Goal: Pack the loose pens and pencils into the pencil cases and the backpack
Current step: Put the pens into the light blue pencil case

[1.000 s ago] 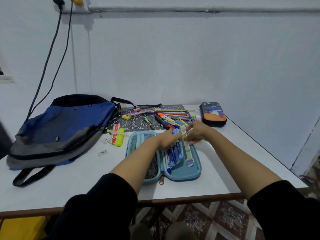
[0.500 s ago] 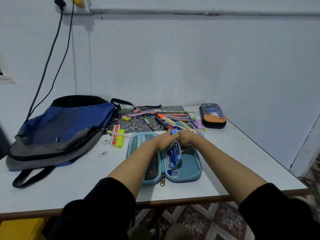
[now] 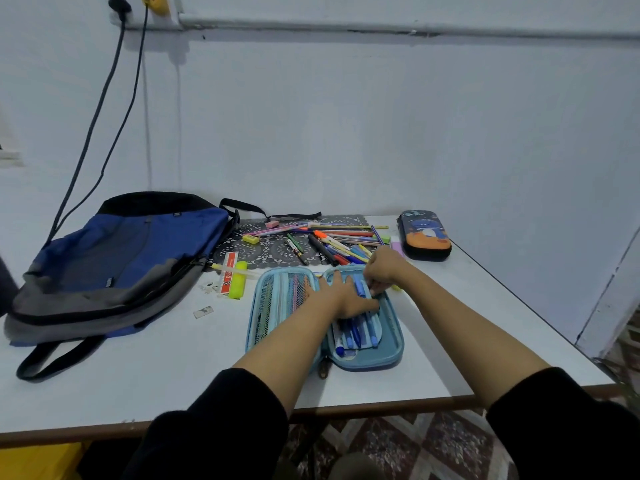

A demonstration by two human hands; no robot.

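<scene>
An open light-blue pencil case [image 3: 391, 355] lies near the table's front edge, with several blue pens [image 3: 358, 332] in its right half and pencils behind mesh in its left half. My left hand [image 3: 341, 294] lies flat on the pens, fingers spread. My right hand [image 3: 382, 271] is at the case's far right corner, fingers curled and pinching at the top ends of the pens. Several loose pens and pencils [image 3: 332, 239] lie on a patterned mat behind. A blue and grey backpack [image 3: 114, 265] rests at the left. A second, closed dark case [image 3: 424, 235] sits at the back right.
A yellow highlighter [image 3: 238, 279], a red and white packet [image 3: 228, 277] and small scraps lie between the backpack and the open case. The white table [image 3: 138, 375] ends at a wooden front edge. Cables hang down the wall at the left.
My left hand has flattened onto the pens in the case. My right hand has shifted a little right to the case's far corner. The light strip seen earlier in the case is no longer visible.
</scene>
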